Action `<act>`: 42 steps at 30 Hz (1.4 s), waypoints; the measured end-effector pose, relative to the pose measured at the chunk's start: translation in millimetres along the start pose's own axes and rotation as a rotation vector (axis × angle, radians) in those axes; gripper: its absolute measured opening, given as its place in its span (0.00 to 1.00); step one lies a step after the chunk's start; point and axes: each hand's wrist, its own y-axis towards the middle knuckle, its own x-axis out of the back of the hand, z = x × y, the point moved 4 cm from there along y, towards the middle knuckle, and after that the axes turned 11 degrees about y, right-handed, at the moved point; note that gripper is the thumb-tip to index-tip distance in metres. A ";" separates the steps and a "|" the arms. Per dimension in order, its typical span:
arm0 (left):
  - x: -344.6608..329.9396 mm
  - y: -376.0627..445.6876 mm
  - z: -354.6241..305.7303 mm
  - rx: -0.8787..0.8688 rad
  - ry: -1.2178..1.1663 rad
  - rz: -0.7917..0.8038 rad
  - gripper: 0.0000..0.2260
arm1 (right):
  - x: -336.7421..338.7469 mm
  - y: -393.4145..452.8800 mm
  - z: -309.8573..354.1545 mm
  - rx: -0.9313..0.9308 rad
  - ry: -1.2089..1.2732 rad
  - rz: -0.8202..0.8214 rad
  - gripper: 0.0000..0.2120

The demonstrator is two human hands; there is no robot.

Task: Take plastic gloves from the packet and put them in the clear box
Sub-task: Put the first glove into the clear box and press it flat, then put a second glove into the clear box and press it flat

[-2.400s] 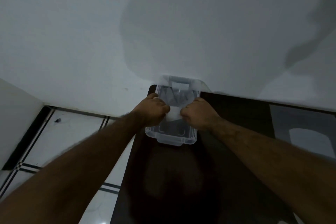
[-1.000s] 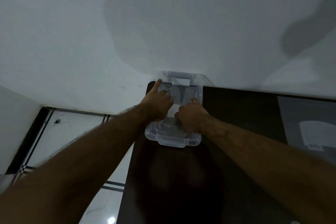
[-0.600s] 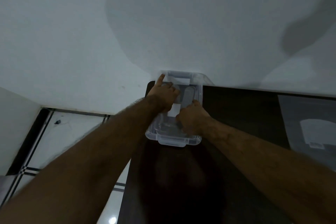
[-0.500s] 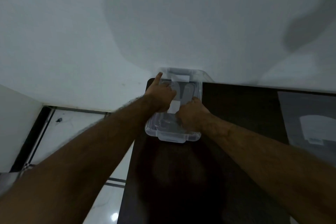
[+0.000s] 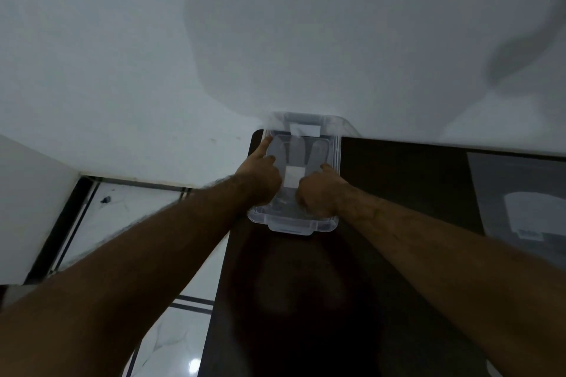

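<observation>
Both of your hands are down inside the clear box (image 5: pixel 294 225), which sits at the far left corner of the dark surface (image 5: pixel 398 254), hard against the wall. The plastic gloves (image 5: pixel 298 151) lie flat inside it as a pale translucent sheet with a white patch near its middle. Your left hand (image 5: pixel 260 176) is curled with its forefinger stretched along the far left of the box, pressing the film down; your right hand (image 5: pixel 318 191) is bunched into a loose fist on the near right of the sheet, knuckles up, and whether it pinches film cannot be told. Judge this stuff as almost weightless, limp and slippery: it should spring and billow when released, so flatten it with the pads and take it by an edge or the cuff. The glove fingers appear to point toward the wall, long axis running with the box's length, away from you. The packet (image 5: pixel 526 208) lies flat near the right edge.
</observation>
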 end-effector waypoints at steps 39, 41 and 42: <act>293.4 -86.5 -403.3 -0.319 -0.922 -0.160 0.07 | -328.9 -531.0 -121.7 -0.335 0.524 -0.277 0.30; 306.5 -86.4 -427.2 -0.310 -0.893 -0.194 0.08 | -346.5 -538.8 -123.6 -0.325 0.481 -0.210 0.36; 312.8 -87.1 -437.8 -0.303 -0.874 -0.213 0.08 | -354.1 -540.5 -123.2 -0.313 0.462 -0.199 0.36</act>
